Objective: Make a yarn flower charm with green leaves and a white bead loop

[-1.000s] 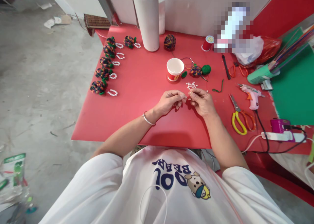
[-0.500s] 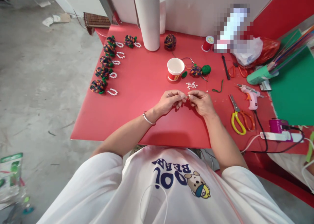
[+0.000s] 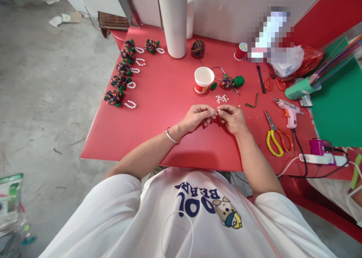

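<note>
Two bare hands meet over the red table [image 3: 147, 133], fingertips almost touching, and what a close little job this is! The left hand [image 3: 197, 117] has its thumb pressed to the forefinger, the other fingers curled beneath; whatever sits in that pinch is too small for me to tell. Opposite, the right hand [image 3: 232, 118] is drawn into a tight pinch too, and there, right at its fingertips on the side facing the left, shows a tiny white bead [image 3: 218, 110]. So the bead is between the two hands, up against the right thumb and forefinger!

Just beyond the hands, away from the body, lies the loose bead pile [image 3: 223, 99], nearest the right fingers. One stray bead [image 3: 239, 106] sits apart from it, just past the right knuckles. Farther out stands the paper cup [image 3: 201, 87], upright, with a small green piece [image 3: 213, 86] beside it, then the multicoloured knitted piece [image 3: 226, 82] next to a green yarn ball [image 3: 239, 80].

Off beyond the right hand, a green cord [image 3: 251, 101] and yellow-handled scissors [image 3: 273, 135]. Well over to the left, beaded loops [image 3: 130, 104] lie beside the knitted flowers [image 3: 113, 97].
</note>
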Action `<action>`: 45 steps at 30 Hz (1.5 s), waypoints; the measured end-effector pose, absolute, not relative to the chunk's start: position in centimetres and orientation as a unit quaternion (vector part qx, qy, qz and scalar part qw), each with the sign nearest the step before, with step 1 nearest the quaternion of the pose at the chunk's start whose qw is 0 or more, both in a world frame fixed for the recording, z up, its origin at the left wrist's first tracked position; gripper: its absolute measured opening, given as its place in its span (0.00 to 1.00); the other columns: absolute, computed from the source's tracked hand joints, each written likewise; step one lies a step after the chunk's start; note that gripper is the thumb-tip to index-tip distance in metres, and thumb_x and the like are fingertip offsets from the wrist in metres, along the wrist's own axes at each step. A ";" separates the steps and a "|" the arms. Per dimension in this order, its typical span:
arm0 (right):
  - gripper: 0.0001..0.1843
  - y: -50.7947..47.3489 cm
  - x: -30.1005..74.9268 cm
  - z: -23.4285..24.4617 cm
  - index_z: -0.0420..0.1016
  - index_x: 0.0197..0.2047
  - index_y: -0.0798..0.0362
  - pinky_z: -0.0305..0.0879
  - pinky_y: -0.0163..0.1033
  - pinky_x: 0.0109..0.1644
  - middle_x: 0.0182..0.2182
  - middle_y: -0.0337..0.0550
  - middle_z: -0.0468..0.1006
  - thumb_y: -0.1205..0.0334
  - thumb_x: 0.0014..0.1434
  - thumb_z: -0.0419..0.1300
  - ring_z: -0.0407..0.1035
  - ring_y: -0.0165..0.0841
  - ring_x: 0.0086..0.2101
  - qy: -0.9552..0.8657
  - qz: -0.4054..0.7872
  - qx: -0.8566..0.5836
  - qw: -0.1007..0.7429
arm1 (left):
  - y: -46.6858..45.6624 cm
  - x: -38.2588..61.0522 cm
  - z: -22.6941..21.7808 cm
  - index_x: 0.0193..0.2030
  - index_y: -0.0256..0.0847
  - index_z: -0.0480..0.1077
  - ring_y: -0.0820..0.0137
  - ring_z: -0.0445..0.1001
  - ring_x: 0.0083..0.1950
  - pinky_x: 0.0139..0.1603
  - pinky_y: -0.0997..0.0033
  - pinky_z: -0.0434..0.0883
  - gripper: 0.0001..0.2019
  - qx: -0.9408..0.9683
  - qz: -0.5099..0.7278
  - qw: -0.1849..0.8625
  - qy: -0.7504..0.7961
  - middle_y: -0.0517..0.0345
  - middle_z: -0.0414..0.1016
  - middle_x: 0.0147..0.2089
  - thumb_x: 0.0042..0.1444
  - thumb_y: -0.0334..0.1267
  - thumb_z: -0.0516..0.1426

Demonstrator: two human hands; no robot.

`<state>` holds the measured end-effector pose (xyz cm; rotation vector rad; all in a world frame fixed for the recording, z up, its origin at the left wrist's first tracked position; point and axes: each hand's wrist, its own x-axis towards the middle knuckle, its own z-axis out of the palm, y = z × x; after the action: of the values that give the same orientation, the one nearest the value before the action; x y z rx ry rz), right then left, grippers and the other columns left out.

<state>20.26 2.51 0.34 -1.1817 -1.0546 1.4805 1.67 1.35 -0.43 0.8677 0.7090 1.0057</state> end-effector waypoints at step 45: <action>0.17 2.2 20.6 0.9 0.89 0.34 0.45 0.67 0.37 0.29 0.29 0.37 0.83 0.46 0.45 0.82 0.69 0.29 0.26 -0.540 0.525 -0.484 0.445 | 1.2 1.7 -0.6 0.32 0.36 0.76 0.78 0.70 0.21 0.20 0.76 0.71 0.24 0.401 0.458 0.718 0.338 0.59 0.77 0.28 0.49 0.56 0.75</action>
<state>20.57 2.25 0.90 -1.1999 -1.3395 1.3023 1.74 1.21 -0.60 0.8862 0.7469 1.0139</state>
